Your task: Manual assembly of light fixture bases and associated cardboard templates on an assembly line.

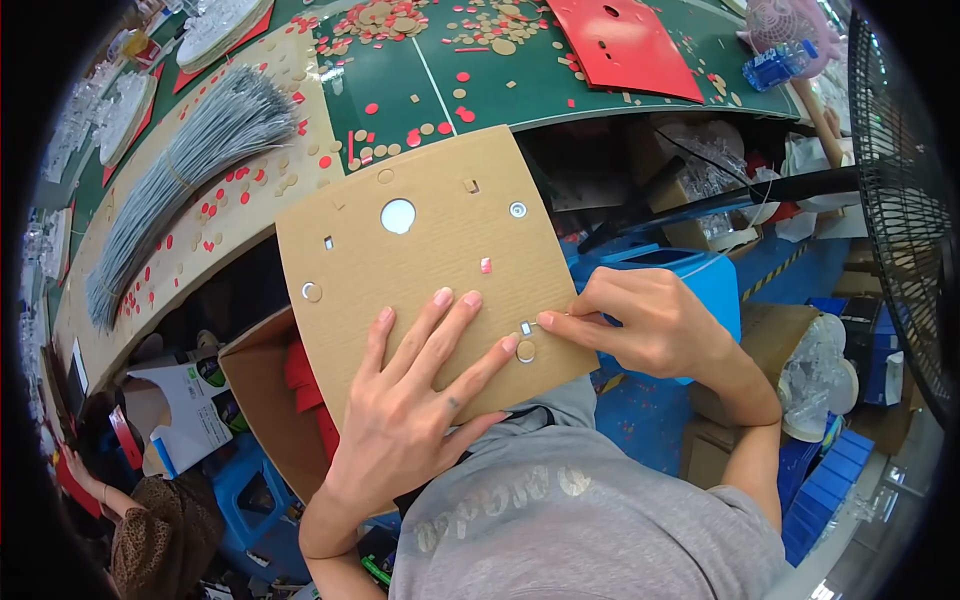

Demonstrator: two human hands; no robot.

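A square brown cardboard panel (430, 240) rests tilted over my lap, its far edge against the green table. It has one large round hole, small rectangular slots and several small round cut-outs, some with their discs still partly in place. My left hand (405, 400) lies flat on its near part, fingers spread, pressing it. At the panel's right side my right hand (640, 325) is closed in a pinch beside a small rectangular slot (526, 328). Whatever thin thing the fingertips hold is too small to name. A red bit (486, 265) shows in another slot.
A bundle of grey wire ties (190, 180) lies on the table's left. Red and brown punched scraps (390, 20) litter the green tabletop (380, 90), beside a red panel (630, 50). A black fan (900, 210) stands right, a blue bin (710, 290) below. Another person's arm (120, 500) shows lower left.
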